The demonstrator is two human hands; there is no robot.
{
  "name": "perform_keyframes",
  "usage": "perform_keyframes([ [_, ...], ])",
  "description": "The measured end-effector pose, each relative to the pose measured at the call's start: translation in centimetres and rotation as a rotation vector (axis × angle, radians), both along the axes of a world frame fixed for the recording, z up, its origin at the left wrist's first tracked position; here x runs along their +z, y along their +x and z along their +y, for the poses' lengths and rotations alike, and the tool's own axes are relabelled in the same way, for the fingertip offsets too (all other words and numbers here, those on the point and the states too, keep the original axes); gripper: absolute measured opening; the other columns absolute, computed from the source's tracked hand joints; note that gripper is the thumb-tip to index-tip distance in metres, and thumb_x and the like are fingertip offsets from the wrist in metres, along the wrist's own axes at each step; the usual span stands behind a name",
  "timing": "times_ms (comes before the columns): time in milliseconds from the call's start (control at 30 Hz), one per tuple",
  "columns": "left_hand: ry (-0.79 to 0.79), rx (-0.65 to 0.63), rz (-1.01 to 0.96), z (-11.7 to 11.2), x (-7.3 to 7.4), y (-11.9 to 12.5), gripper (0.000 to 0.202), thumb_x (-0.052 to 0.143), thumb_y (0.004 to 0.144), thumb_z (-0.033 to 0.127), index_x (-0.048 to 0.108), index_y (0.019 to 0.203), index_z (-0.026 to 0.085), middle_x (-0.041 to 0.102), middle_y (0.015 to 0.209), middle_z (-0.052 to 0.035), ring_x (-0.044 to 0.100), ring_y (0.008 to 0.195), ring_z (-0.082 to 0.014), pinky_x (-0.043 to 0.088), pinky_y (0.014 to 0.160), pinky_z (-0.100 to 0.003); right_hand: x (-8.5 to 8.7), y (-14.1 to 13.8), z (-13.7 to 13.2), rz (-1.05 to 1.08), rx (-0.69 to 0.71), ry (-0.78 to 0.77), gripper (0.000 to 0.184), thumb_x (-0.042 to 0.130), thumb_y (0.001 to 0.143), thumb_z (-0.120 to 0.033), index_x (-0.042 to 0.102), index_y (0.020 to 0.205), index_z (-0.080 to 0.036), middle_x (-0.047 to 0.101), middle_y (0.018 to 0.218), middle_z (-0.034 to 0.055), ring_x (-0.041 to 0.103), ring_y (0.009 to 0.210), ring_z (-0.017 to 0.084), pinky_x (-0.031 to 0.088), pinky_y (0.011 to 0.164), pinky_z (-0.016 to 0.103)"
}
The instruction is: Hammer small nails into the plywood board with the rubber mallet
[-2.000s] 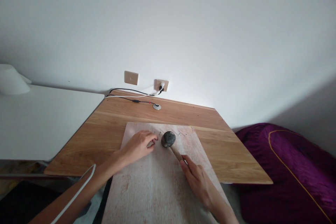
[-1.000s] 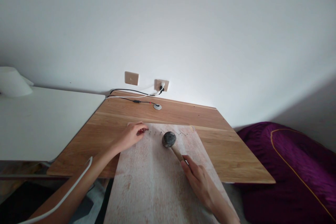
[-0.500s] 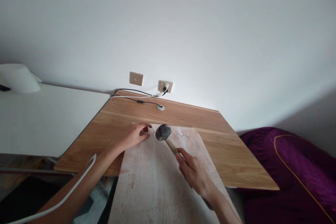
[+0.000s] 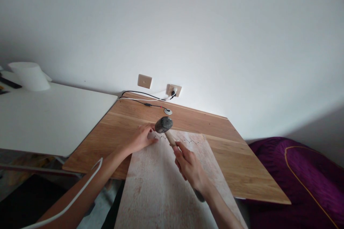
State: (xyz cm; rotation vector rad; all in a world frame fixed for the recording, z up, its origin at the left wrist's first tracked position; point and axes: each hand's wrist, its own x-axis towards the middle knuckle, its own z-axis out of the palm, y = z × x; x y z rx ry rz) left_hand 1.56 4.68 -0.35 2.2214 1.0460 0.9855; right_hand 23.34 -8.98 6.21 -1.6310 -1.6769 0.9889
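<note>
My right hand (image 4: 189,165) is closed round the wooden handle of a hammer (image 4: 163,125), whose dark round head is lifted above the far end of a pale whitewashed board (image 4: 166,193). My left hand (image 4: 142,137) rests at the board's far left corner with its fingers pinched together just left of the hammer head; what they pinch is too small to make out. A row of small nails (image 4: 192,140) with a zigzag thread runs along the board's far edge.
The board lies on a wooden desk (image 4: 236,164) against a white wall. Cables (image 4: 142,97) run from a wall socket (image 4: 173,89) to a desk grommet. A white table (image 4: 51,114) with a white bowl-shaped object (image 4: 28,75) stands left. A purple cushion (image 4: 303,179) lies right.
My right hand has lifted the hammer off the board and swung its head left, up toward my left hand. My left hand shifted to the board's far left corner and stays pinched there.
</note>
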Motion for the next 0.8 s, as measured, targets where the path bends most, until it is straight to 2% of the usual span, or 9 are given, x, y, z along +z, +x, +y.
perform_keyframes([
  [67, 0.009, -0.004, -0.014, 0.0, 0.1, 0.0, 0.045, 0.079, 0.079, 0.022, 0.066, 0.122, 0.023, 0.073, 0.114, -0.0060, 0.068, 0.100, -0.0248, 0.051, 0.091, -0.036, -0.3, 0.2, 0.2, -0.047, 0.056, 0.006, 0.049, 0.037, 0.106, -0.056, 0.066, 0.118, -0.019, 0.047, 0.057, -0.0057, 0.045, 0.047, 0.012, 0.032, 0.047, 0.023],
  [133, 0.011, -0.013, -0.021, -0.1, 0.2, 0.0, 0.046, 0.079, 0.079, 0.020, 0.065, 0.123, 0.023, 0.073, 0.113, -0.0063, 0.067, 0.101, -0.0248, 0.050, 0.091, -0.036, -0.3, 0.4, 0.3, -0.078, 0.080, 0.024, 0.046, 0.038, 0.106, -0.055, 0.067, 0.113, -0.019, 0.048, 0.058, -0.0050, 0.048, 0.050, 0.012, 0.033, 0.049, 0.024],
  [267, -0.036, -0.017, -0.003, -0.3, 0.5, 0.0, 0.039, 0.076, 0.080, 0.014, 0.067, 0.117, 0.022, 0.074, 0.094, -0.0017, 0.069, 0.092, -0.0218, 0.050, 0.088, -0.034, 0.8, 0.3, 0.2, -0.024, -0.010, 0.004, 0.048, 0.038, 0.106, -0.058, 0.063, 0.115, -0.019, 0.048, 0.060, -0.0061, 0.045, 0.048, 0.011, 0.033, 0.047, 0.023],
  [367, -0.080, -0.003, -0.012, -0.3, 0.5, 0.1, 0.040, 0.072, 0.081, 0.010, 0.067, 0.118, 0.022, 0.074, 0.089, 0.0002, 0.070, 0.087, -0.0200, 0.050, 0.085, -0.032, 1.3, 0.3, 0.0, 0.022, -0.058, -0.030, 0.051, 0.037, 0.105, -0.061, 0.060, 0.119, -0.017, 0.047, 0.060, -0.0069, 0.042, 0.045, 0.010, 0.031, 0.045, 0.023],
  [533, -0.098, -0.037, -0.023, -0.2, 0.3, 0.1, 0.036, 0.069, 0.083, 0.011, 0.069, 0.118, 0.022, 0.076, 0.088, -0.0004, 0.071, 0.084, -0.0194, 0.051, 0.083, -0.031, 0.2, 0.7, -0.2, 0.019, -0.013, -0.060, 0.053, 0.038, 0.105, -0.062, 0.062, 0.118, -0.017, 0.046, 0.058, -0.0073, 0.041, 0.044, 0.009, 0.030, 0.044, 0.021],
  [667, -0.038, -0.039, 0.026, -0.2, 0.3, -0.1, 0.033, 0.072, 0.084, 0.018, 0.068, 0.116, 0.021, 0.076, 0.099, -0.0036, 0.070, 0.095, -0.0231, 0.050, 0.090, -0.035, -0.4, 0.5, -0.3, 0.027, 0.006, -0.042, 0.053, 0.037, 0.105, -0.062, 0.062, 0.122, -0.018, 0.045, 0.058, -0.0078, 0.040, 0.043, 0.009, 0.030, 0.044, 0.022],
  [800, -0.011, -0.023, 0.044, -0.2, 0.3, -0.1, 0.049, 0.081, 0.080, 0.028, 0.064, 0.126, 0.022, 0.073, 0.122, -0.0089, 0.068, 0.112, -0.0295, 0.049, 0.098, -0.039, -0.5, -0.1, -0.1, -0.005, 0.042, -0.001, 0.049, 0.035, 0.107, -0.057, 0.064, 0.120, -0.019, 0.046, 0.056, -0.0072, 0.042, 0.046, 0.011, 0.030, 0.047, 0.023],
])
